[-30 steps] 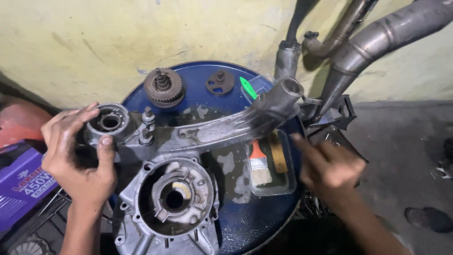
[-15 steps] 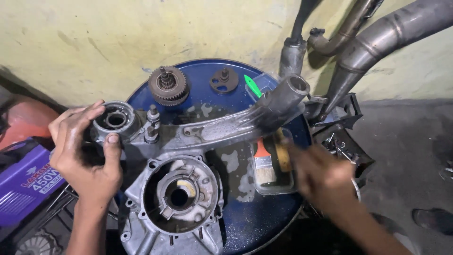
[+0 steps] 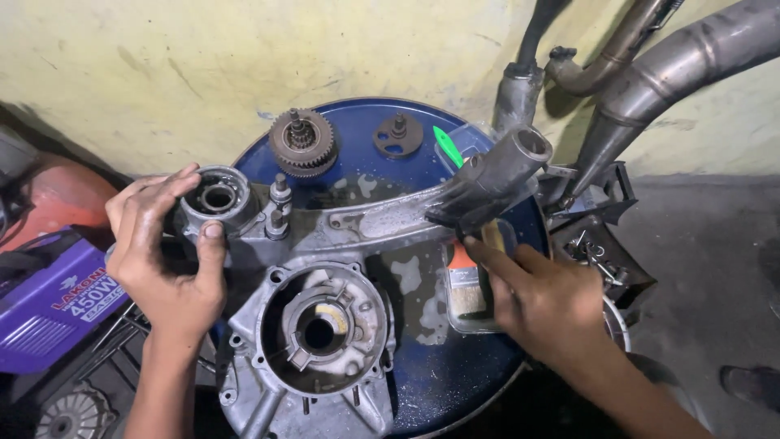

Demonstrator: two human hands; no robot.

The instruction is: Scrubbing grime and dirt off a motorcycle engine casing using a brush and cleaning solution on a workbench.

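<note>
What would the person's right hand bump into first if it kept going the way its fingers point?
Probably the wooden handle of the paintbrush in the clear tray: the right hand points up-left at it. Just beyond lies the grey engine casing arm. Depth is hard to judge.

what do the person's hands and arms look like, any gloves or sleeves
Both are bare: no gloves, no sleeves in view, no watch, rings or bands. The left hand looks wet and shiny with grimy smears on fingers and knuckles. The right hand also looks smudged, its forearm bare to the frame edge.
</note>
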